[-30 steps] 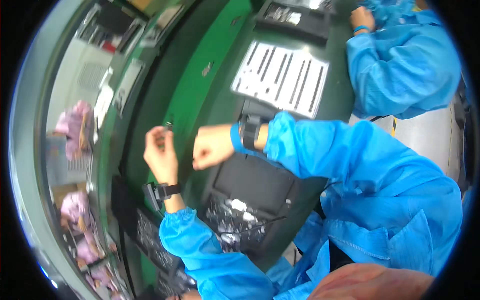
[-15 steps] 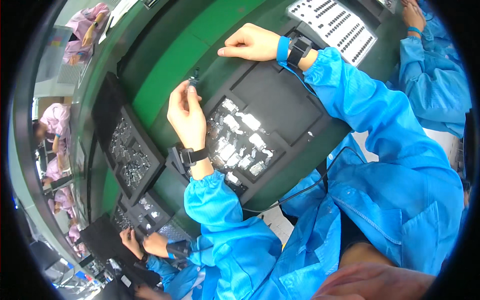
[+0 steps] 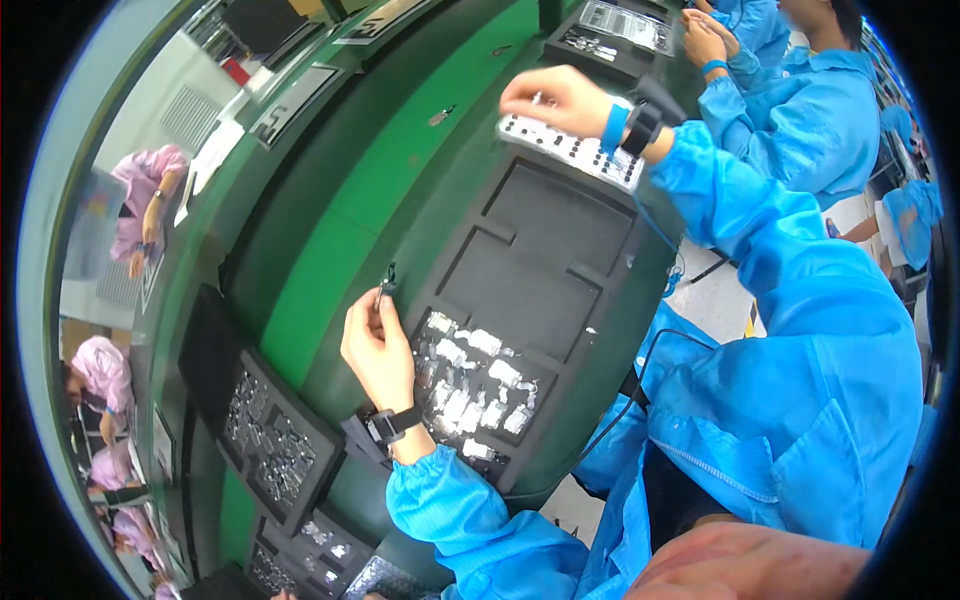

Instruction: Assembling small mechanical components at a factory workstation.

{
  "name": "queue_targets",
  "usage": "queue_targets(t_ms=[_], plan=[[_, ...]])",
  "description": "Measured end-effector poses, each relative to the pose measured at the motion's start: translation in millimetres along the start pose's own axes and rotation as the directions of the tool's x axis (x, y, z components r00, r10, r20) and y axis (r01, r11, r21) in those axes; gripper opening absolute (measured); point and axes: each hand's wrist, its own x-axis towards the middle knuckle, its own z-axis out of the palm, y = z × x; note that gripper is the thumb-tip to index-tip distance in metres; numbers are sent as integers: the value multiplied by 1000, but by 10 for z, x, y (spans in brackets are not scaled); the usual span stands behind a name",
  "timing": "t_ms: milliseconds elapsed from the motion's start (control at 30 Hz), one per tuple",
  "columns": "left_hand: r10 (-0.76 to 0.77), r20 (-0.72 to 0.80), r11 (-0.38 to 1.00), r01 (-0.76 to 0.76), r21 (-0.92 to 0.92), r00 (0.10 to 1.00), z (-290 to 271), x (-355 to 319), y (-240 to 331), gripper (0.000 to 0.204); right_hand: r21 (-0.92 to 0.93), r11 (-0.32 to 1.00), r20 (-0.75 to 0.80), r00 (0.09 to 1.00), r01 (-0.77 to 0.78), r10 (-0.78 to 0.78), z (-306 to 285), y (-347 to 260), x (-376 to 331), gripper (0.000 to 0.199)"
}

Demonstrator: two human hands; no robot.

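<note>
Between the thumb and fingers of my left hand (image 3: 378, 345), I pinch a small dark electronic part (image 3: 388, 280), held upright over the edge of the green belt. My right hand (image 3: 556, 98) is over the far end of a white sheet (image 3: 600, 165) with rows of small black pieces. Its fingers are curled together, and their tips are partly hidden, so what they hold cannot be made out. Just right of my left hand, a black foam tray (image 3: 540, 255) has several silvery small parts (image 3: 470, 375) in its near section.
Small parts (image 3: 441, 115) lie on the green belt (image 3: 330, 215). A second black tray (image 3: 270, 440) of metallic pieces stands at the left. Co-workers in blue (image 3: 790, 110) sit at the far right, others in pink (image 3: 145, 200) across the belt. A cord (image 3: 650, 350) runs near my body.
My view has shifted toward the far right. My right hand has moved from above the table beside the belt to the white sheet. The left hand still pinches the small part.
</note>
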Motion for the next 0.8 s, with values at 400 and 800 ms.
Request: queue_targets(t_ms=[400, 800], plan=[[-31, 10, 999, 31, 13, 999, -46, -40, 11, 17, -397, 915, 46, 994, -75, 101, 9, 1040, -358, 19], [-70, 28, 997, 70, 15, 997, -77, -30, 47, 20, -186, 959, 13, 976, -212, 218, -175, 800, -134, 23]])
